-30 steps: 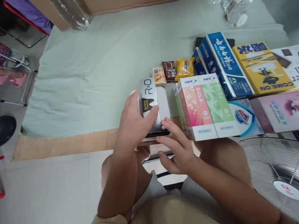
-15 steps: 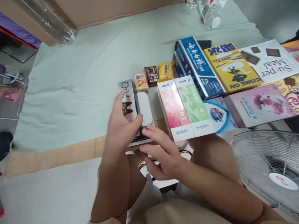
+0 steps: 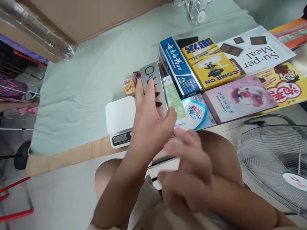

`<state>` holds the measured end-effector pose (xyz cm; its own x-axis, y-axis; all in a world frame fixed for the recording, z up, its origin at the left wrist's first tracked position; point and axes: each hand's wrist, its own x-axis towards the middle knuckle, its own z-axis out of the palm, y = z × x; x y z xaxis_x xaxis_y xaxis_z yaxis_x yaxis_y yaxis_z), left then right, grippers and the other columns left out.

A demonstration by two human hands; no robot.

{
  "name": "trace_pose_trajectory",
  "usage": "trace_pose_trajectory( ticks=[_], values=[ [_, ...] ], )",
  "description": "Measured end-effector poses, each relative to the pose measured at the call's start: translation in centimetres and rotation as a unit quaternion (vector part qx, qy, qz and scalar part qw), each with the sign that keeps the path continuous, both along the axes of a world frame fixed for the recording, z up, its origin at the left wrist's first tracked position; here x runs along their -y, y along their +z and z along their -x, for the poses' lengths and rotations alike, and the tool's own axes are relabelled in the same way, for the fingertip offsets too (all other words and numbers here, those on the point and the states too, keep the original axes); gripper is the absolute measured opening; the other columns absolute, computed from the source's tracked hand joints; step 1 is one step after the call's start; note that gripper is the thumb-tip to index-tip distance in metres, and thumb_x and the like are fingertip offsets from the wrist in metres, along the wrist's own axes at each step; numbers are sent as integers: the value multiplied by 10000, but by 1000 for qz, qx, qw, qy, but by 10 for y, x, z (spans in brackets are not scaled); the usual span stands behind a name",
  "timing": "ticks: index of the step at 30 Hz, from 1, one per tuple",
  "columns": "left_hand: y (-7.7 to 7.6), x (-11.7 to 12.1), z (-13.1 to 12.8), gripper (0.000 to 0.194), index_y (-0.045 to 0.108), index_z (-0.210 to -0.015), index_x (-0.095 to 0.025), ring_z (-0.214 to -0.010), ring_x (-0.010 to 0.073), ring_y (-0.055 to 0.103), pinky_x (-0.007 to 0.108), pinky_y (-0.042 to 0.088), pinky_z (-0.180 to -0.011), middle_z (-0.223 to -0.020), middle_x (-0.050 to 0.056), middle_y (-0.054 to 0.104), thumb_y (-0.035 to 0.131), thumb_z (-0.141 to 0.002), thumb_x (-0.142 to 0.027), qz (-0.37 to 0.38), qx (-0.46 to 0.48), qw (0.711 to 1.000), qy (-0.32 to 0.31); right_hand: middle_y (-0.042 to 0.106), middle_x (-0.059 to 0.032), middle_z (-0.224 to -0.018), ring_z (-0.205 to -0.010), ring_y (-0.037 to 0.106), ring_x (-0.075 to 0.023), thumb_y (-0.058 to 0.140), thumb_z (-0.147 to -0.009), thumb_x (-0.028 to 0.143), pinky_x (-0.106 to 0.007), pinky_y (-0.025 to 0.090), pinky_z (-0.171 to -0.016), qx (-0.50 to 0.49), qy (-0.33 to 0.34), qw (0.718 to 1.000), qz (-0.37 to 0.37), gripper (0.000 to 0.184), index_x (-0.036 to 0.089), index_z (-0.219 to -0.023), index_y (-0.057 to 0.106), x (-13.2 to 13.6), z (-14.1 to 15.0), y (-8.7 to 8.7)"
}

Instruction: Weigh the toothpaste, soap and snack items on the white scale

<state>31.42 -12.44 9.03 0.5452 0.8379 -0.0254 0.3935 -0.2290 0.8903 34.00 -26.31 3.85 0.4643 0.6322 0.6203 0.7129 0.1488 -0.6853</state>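
Observation:
My left hand (image 3: 151, 118) is wrapped over a silver toothpaste box (image 3: 157, 78), thumb on the near right side and fingers along the far left. The box lies over the pink carton and beside the green carton (image 3: 174, 99). To the left, the white kitchen scale (image 3: 121, 115) has a bare platform, and its display faces me. My right hand (image 3: 189, 169) hangs near the table edge, blurred, with bent fingers apart and nothing visible in it. Behind the silver box sit a clear-wrapped snack (image 3: 129, 86) and a partly hidden brown packet (image 3: 137, 76).
Right of my hands lie a blue toothpaste box (image 3: 178, 67), a yellow box (image 3: 211, 65), a soap pack (image 3: 198, 110), a pink box (image 3: 240, 99) and a white Su-per Meal pack (image 3: 259, 51). A fan (image 3: 271, 163) stands at lower right. Plastic bottles (image 3: 195, 11) lie at the back.
My left hand has lifted the silver toothpaste box off the scale and carried it right, onto the cartons. The scale's platform and display are now uncovered. My right hand has drawn back towards me.

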Motion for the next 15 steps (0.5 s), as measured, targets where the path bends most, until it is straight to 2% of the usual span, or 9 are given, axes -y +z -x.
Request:
trace_pose_trajectory(
  ticks=[1, 2, 3, 5, 7, 11, 15],
  values=[
    [-5, 4, -9, 712, 557, -1498, -283, -1698, 398, 124, 585, 218, -1391, -1823, 43, 165, 830, -844, -340, 3, -9, 1000, -2, 680, -9, -1318, -1474, 560, -209, 511, -922, 196, -432, 433, -1267, -4, -23, 999, -25, 251, 325, -1106, 623, -1, -12, 7],
    [-9, 8, -17, 727, 527, -1519, -262, -1697, 402, 128, 594, 215, -1385, -1829, 74, 129, 811, -864, -396, 5, -20, 1000, -3, 667, -55, -1364, -1496, 542, -238, 509, -899, 136, -457, 407, -1286, 1, -46, 998, -33, 295, 281, -1130, 619, -2, -24, 12],
    [-13, 11, -23, 723, 503, -1532, -245, -1698, 398, 122, 603, 207, -1382, -1829, 101, 120, 773, -895, -452, 4, -31, 1000, -2, 659, -101, -1401, -1496, 544, -268, 505, -897, 117, -486, 399, -1288, 7, -63, 998, -21, 317, 242, -1166, 618, -3, -34, 15],
    [-18, 17, -29, 646, 481, -1540, -228, -1706, 369, 93, 610, 180, -1382, -1818, 126, 171, 642, -980, -509, -15, -40, 999, 10, 659, -160, -1443, -1462, 580, -297, 501, -936, 148, -522, 405, -1276, 13, -67, 997, 47, 341, 198, -1257, 606, -5, -50, 16],
    [-21, 21, -28, 533, 506, -1515, -236, -1705, 342, 126, 596, 186, -1386, -1779, 117, 300, 537, -1035, -466, -40, -31, 999, 17, 674, -188, -1447, -1430, 610, -300, 482, -971, 166, -533, 425, -1256, 8, -58, 995, 83, 378, 173, -1332, 594, -7, -58, 14],
    [-22, 25, -14, 419, 594, -1432, -276, -1620, 325, 377, 521, 319, -1360, -1598, 68, 572, 563, -1016, -321, -36, -5, 999, -17, 664, -199, -1485, -1429, 614, -299, 469, -993, 166, -550, 426, -1252, -7, -54, 990, 132, 386, 169, -1349, 617, -9, -60, 8],
    [-19, 33, -7, 474, 572, -1480, -273, -1557, 304, 471, 480, 418, -1304, -1587, 55, 582, 550, -1007, -254, -26, 1, 999, -40, 660, -213, -1493, -1430, 617, -303, 452, -995, 175, -556, 430, -1257, -1, -46, 989, 142, 403, 136, -1358, 624, -13, -56, 5]
  ],
)
